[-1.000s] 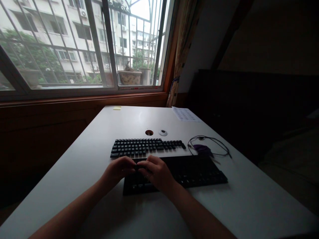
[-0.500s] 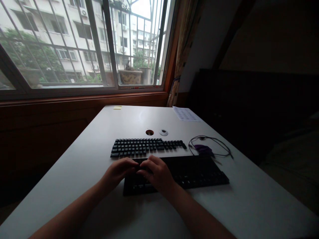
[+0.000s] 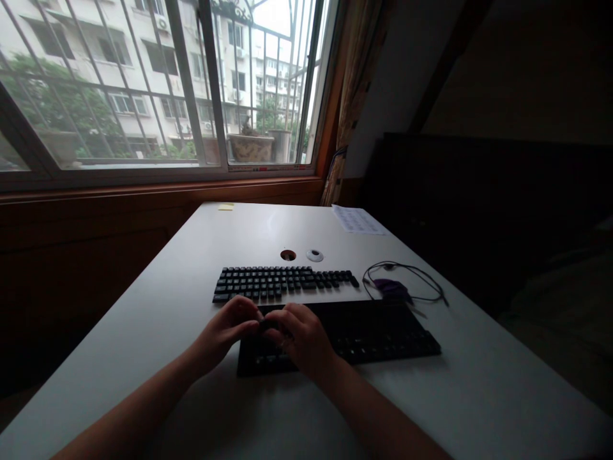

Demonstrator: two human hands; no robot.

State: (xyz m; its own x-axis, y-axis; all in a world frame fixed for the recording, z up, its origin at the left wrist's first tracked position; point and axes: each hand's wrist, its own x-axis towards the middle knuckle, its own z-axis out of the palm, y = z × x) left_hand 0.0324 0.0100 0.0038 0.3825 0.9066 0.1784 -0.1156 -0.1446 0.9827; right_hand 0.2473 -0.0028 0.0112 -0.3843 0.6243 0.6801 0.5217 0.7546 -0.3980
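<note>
Black rectangular keyboard base [image 3: 366, 317] is laid on the white surface [image 3: 143, 313] at six o'clock. Fingertip work at its nine-o'clock end appears in hand; precise, steady pressure seems called for. Left hand [image 3: 228, 326] and right hand [image 3: 302, 333] are curled inward, fingertips nearly meeting; whether anything is clamped cannot be told.

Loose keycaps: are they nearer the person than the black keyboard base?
No, the loose keycaps lie in rows on the white desk, beyond the black keyboard base.
</note>
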